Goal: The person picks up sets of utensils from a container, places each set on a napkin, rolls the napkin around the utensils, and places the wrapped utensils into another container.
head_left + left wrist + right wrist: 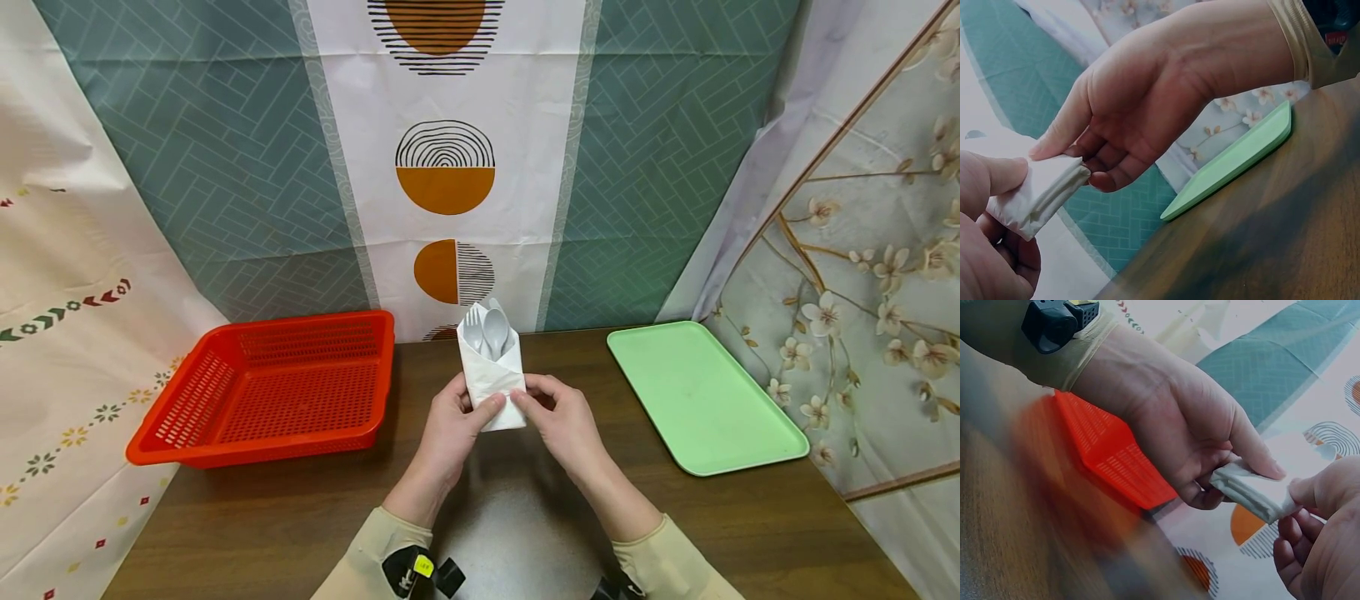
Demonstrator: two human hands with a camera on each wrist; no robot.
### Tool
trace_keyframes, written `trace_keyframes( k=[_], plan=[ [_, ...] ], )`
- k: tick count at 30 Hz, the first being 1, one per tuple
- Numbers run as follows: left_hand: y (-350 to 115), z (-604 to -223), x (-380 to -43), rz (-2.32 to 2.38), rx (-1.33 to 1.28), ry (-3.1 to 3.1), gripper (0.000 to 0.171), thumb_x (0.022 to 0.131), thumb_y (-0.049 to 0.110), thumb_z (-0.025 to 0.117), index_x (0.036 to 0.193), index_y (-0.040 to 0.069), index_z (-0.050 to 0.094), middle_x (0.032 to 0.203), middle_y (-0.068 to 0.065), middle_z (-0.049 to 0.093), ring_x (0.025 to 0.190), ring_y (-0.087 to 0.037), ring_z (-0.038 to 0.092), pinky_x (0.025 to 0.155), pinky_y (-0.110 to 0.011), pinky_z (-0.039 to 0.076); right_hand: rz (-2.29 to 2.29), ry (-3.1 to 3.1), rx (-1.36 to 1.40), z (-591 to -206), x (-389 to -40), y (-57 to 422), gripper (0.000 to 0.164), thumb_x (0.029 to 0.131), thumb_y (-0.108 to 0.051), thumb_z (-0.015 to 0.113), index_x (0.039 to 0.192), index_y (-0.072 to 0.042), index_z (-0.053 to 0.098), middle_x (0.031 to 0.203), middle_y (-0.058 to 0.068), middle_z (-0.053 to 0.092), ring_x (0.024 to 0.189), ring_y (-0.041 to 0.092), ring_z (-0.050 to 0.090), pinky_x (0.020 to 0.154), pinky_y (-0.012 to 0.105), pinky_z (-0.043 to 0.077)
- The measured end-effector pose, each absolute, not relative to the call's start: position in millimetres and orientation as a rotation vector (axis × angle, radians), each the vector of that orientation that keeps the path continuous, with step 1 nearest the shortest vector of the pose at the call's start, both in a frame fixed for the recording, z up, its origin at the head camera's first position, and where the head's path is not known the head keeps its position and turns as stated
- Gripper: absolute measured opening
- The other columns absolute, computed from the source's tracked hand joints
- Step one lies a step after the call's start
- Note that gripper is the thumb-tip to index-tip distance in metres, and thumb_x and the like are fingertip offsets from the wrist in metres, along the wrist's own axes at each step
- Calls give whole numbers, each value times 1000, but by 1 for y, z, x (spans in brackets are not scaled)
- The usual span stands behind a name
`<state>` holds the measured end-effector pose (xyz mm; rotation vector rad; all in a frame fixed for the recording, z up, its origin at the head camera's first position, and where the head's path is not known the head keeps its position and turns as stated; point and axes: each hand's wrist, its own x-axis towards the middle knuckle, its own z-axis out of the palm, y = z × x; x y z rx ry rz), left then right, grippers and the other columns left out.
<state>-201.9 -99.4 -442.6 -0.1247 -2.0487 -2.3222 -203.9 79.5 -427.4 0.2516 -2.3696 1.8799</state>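
Both hands hold up a folded white napkin pouch (495, 400) over the table in the head view. A fork (473, 327), a spoon (496, 332) and a third pale utensil behind it, partly hidden, stick out of its top. My left hand (452, 421) pinches the pouch's left side, its thumb on the front and fingers behind. On the right side, my right hand (562, 417) pinches it the same way. In the left wrist view, the napkin's thick folded bottom edge (1054, 197) shows between the two hands.
A red perforated plastic basket (300, 450) stands on the left of the brown wooden table (525, 533). To the right lies a light green tray (705, 392). Patterned cloths (247, 167) hang behind and at both sides.
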Motion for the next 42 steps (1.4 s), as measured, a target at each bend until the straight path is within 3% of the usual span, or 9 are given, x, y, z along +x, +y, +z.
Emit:
trace_keyframes(
  k=[23,31,42],
  plan=[
    [-99,-442,-201,-2311,-84,-2053,45,99,6,82,140,1,66,122,-16,79,97,-21,75,84,-30,63,1872,-2386,256,-426,-201,78,21,104,-9,78,124,-5,81,101,6,74,90,22,62,72,26,52],
    [-97,-443,-200,-2288,-61,-2033,39,100,10,83,135,-2,70,117,-16,80,95,-20,74,81,-29,62,1876,-2375,282,-427,-201,78,21,104,-8,78,124,-5,81,104,7,75,95,31,64,74,26,52],
    [-97,-443,-201,-2274,-44,-2025,38,99,9,83,134,-2,71,114,-17,80,90,-19,74,78,-27,62,1835,-2404,282,-428,-201,77,23,104,-12,79,126,-7,81,103,6,75,91,22,62,75,27,53]
  ],
)
